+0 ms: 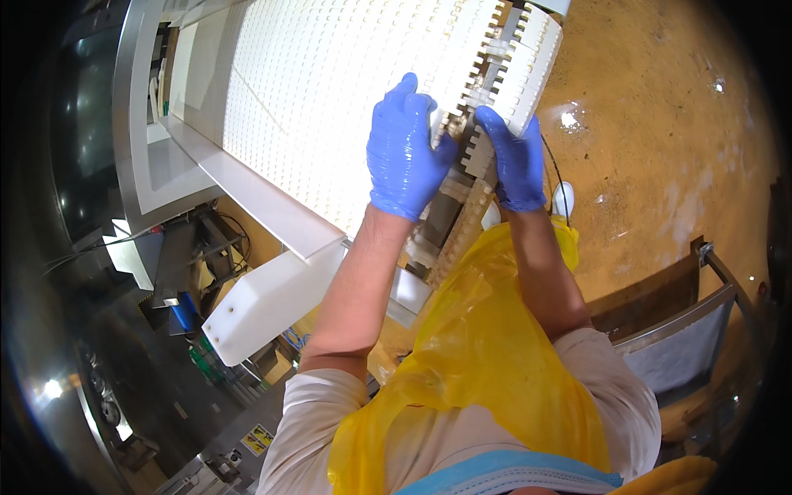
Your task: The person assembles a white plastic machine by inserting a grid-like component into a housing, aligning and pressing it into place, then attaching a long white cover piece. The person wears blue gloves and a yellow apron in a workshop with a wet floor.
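Observation:
A wide white modular plastic conveyor belt (330,91) runs across the top of the head view. It is parted near its right end, where toothed link edges (483,136) show. My left hand (404,153), in a blue glove, presses on the belt edge just left of the gap, fingers wrapped over it. My right hand (513,157), also in a blue glove, grips the toothed links on the right side of the gap. A yellow plastic apron (487,355) covers my front below the hands.
A white plastic side guard (264,309) and stainless steel frame (132,124) lie to the left of the belt. Wet orange-brown floor (660,124) spreads to the right. A metal cart or frame (685,330) stands at lower right. Cables and machine parts sit under the conveyor at lower left.

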The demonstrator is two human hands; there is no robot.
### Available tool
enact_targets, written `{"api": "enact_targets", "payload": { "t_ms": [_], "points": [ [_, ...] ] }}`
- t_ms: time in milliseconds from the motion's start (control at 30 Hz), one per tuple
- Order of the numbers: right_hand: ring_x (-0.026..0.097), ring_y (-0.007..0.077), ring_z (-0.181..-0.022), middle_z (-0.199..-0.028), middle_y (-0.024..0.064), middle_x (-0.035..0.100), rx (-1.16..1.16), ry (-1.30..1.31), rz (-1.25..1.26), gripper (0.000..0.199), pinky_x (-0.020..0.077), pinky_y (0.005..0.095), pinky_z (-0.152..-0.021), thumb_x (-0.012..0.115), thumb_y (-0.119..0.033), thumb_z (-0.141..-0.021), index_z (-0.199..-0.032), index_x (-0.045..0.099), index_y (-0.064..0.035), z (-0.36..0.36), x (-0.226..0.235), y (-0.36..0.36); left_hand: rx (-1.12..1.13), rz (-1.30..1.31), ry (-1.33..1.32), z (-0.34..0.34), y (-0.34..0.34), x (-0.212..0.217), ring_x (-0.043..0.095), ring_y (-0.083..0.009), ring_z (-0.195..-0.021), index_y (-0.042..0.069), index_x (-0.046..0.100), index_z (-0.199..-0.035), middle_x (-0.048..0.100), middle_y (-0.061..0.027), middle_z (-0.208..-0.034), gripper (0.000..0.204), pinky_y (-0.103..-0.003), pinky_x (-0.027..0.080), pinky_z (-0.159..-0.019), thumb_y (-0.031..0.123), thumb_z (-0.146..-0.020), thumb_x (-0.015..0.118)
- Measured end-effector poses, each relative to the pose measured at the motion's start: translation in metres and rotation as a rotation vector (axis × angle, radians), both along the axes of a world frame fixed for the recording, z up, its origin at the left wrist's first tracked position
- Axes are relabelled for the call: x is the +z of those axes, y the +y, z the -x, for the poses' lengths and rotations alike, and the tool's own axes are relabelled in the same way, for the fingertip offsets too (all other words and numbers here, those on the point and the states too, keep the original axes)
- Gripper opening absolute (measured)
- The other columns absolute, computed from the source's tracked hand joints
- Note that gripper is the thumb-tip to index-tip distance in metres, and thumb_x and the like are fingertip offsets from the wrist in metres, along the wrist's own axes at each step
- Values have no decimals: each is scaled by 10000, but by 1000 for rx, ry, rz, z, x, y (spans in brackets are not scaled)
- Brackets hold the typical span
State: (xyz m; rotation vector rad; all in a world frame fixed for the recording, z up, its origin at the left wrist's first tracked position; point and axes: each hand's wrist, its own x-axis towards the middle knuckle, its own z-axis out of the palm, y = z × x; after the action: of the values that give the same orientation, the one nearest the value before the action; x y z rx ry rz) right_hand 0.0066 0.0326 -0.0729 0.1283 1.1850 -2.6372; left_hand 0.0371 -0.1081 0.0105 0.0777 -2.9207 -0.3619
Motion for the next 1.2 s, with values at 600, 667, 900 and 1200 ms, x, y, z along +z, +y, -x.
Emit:
{"api": "enact_targets", "payload": {
  "t_ms": [600, 667, 900, 1200],
  "points": [
    [669, 168, -1003, -1156, 96, 688, -66, -148, -41, 565, 559, 311, -883, 869, -137, -836, -1294, 577, 22, 2, -10, -5, 101, 26, -8, 10, -28, 9, 684, -336, -847, 76, 670, -1019, 675, -136, -917, 169, -455, 573, -748, 132, -880, 748],
    [670, 172, -1005, -1157, 97, 689, -31, -152, -24, 571, 558, 310, -889, 870, -131, -833, -1296, 573, 23, 4, -8, -2, 39, 136, 15, 10, -28, 9, 706, -324, -832, 81, 695, -1093, 693, -134, -941, 193, -420, 584, -748, 115, -910, 745],
    [668, 179, -1016, -1172, 107, 689, -70, -153, -91, 615, 559, 319, -897, 896, -159, -815, -1289, 560, 41, 3, -9, -3, 88, 322, -500, 27, -48, 28, 721, -446, -851, 49, 753, -988, 738, -255, -913, 410, -521, 572, -809, 405, -1034, 555],
    [664, 194, -1090, -1242, 134, 672, -29, 14, -158, 670, 566, 325, -932, 875, -91, -851, -1367, 470, 51, 5, -38, -12, -119, 185, -652, 49, -71, 67, 677, -461, -757, 22, 708, -888, 682, -271, -800, 377, -526, 548, -750, 344, -1020, 563]
  ]
}}
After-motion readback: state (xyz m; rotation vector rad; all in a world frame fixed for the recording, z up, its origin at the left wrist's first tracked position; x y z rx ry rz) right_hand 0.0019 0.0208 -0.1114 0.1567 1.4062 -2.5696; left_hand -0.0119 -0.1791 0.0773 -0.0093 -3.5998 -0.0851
